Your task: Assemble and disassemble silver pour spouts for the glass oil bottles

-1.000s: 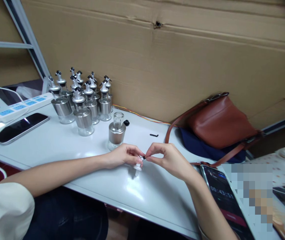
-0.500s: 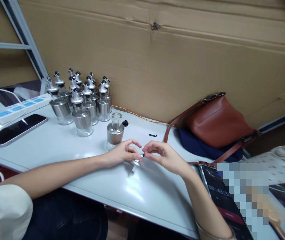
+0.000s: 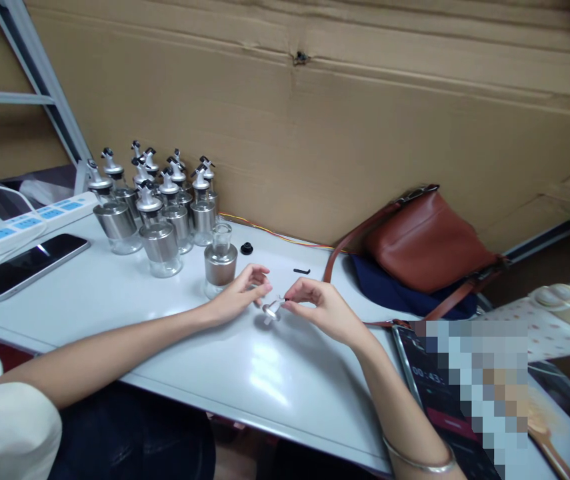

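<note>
A silver bottle pourer [image 3: 271, 311] hangs at a tilt above the table, with my right hand [image 3: 325, 308] pinching its dark tip between thumb and fingers. Close by on the left, my left hand [image 3: 239, 293] has its fingers apart and nothing in its grasp. Behind that hand stands a glass bottle with a steel sleeve [image 3: 221, 265], its neck uncovered. A round black stopper [image 3: 247, 249] lies beside the bottle. Farther right is a small black bent strip [image 3: 301, 271].
Several bottles with pourers fitted [image 3: 159, 243] stand together at the back left. Beside them lie a phone [image 3: 35, 265] and a power strip [image 3: 39, 220]. A brown bag [image 3: 425, 240] rests at the right, above another phone showing a timer [image 3: 429, 380]. Cardboard [image 3: 285, 133] walls the back.
My left hand has let go of the pourer and drawn slightly left and away. The pourer now hangs from my right hand alone. The whole view has shifted a little.
</note>
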